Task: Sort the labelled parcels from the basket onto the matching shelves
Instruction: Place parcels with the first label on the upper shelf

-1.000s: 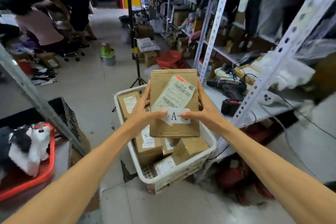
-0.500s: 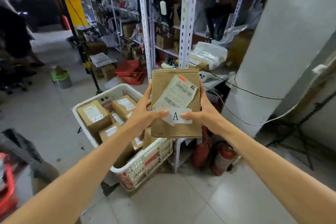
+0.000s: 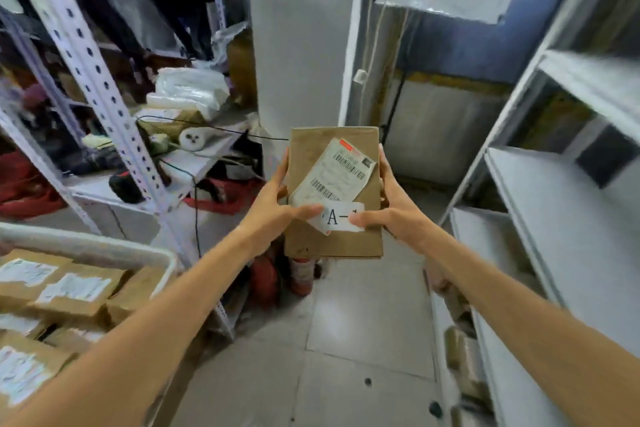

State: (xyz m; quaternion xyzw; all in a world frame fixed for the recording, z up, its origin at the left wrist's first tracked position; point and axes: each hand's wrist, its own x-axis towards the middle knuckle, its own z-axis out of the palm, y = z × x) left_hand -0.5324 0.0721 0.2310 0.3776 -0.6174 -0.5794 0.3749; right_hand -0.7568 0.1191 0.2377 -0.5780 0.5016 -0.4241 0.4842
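I hold a flat brown cardboard parcel (image 3: 313, 156) upright in front of me, chest high. It carries a shipping label with barcodes and a white sticker that begins with "A-"; my thumbs hide the rest. My left hand (image 3: 273, 208) grips its left edge with the thumb across the sticker. My right hand (image 3: 393, 210) grips the right edge the same way. The white basket (image 3: 104, 251) with several more labelled brown parcels is at the lower left. White shelves (image 3: 561, 204) stand at the right.
A perforated metal rack (image 3: 93, 55) at the left holds bags, cables and tools. A white pillar (image 3: 298, 31) stands straight ahead. Red fire extinguishers (image 3: 301, 274) sit on the floor below the parcel. Small boxes (image 3: 464, 357) lie on the lowest right shelf. Grey tiled floor lies in between.
The view has swung to the right: the basket has slid to the lower left and the white shelves have come in at the right. Both hands keep the same hold on the parcel.
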